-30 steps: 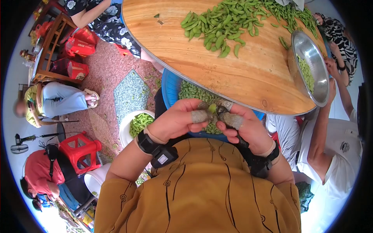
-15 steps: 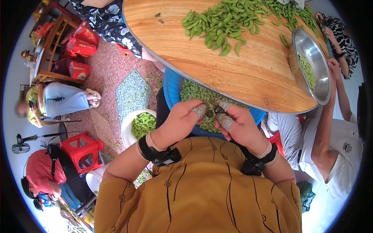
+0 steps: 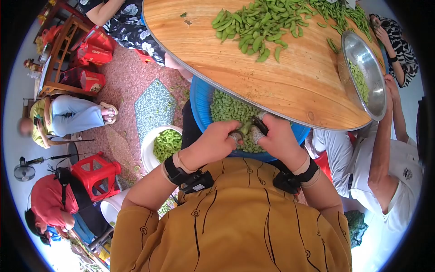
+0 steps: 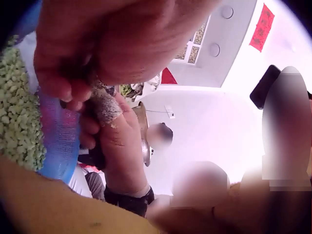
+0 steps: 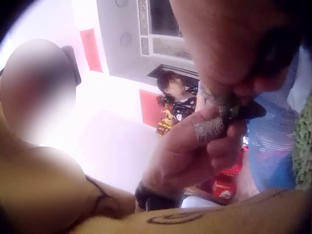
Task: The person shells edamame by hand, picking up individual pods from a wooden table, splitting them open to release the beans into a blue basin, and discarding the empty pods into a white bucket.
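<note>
The left grip (image 3: 216,141) is clenched, thumb and a wrapped finger pinching 1 green pod (image 3: 246,128). The right grip (image 3: 281,137) closes on the pod's other side, also with a wrapped finger; a dark piece (image 3: 259,124) sits by its thumb, too hidden to identify. The pod lies directly between the 2 hands, over a blue basket (image 3: 198,104) of shelled beans (image 3: 229,108), just off the bench's near edge.

That bench (image 3: 281,84) has a wood-grained top with a curved, metal-coloured rim. Loose pods (image 3: 260,27) spread towards its far edge, and 1 metal bowl (image 3: 378,93) holding shelled beans is at its right edge, near the hand of a person in a white shirt (image 3: 385,177).

To the left, on a reddish speckled floor (image 3: 120,75) with a pale blue patch (image 3: 155,106), are 1 white bucket (image 3: 146,152) of pods and 1 red stool (image 3: 95,174). Farther off are red bags (image 3: 94,54), a fan (image 3: 23,172) and a seated person in light trousers (image 3: 74,113).
</note>
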### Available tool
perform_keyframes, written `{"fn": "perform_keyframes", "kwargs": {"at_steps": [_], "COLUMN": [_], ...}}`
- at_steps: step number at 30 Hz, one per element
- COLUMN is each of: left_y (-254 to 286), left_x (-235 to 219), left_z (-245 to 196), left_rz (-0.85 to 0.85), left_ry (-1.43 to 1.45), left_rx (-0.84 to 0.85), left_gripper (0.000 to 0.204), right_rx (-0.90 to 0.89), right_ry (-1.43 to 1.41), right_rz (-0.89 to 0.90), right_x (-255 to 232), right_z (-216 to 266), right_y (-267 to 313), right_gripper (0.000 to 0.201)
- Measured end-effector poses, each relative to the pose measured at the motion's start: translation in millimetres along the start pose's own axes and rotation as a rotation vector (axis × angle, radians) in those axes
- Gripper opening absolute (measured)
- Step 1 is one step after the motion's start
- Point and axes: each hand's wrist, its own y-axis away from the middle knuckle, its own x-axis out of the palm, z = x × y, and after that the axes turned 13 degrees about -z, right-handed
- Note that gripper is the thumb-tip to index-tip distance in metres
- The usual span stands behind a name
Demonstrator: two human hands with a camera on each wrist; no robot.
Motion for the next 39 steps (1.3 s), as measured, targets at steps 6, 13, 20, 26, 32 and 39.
{"fn": "perform_keyframes", "kwargs": {"at_steps": [6, 13, 20, 26, 32, 39], "left_y": [-1, 5, 2, 10, 30, 66], "left_x": [-1, -3, -5, -10, -47, -80], "left_z": [14, -3, -9, -13, 29, 61], "left_rz": [-0.133, 0.016, 0.175, 0.136, -0.277, -0.429], "left_ry": [-0.169, 0.108, 0.166, 0.183, -0.520, -0.955], "left_rx": [0.030, 0.020, -0.018, 0.009, 0.233, 0.070], "left_gripper": [0.030, 0.038, 0.036, 0.036, 0.035, 0.040], "right_rx": [-0.231, 0.352, 0.388, -0.219, -0.157, -0.200], "right_ry": [0.172, -0.455, -0.479, 0.161, 0.234, 0.411], "right_rz": [-0.086, 0.274, 0.327, 0.049, 0.092, -0.410], "right_x": [-3, -13, -19, -7, -37, -64], "right_z": [6, 10, 17, 7, 43, 39], "right_y": [3, -5, -5, 0, -7, -102], "right_gripper": [0.020, 0.016, 0.019, 0.023, 0.021, 0.025]}}
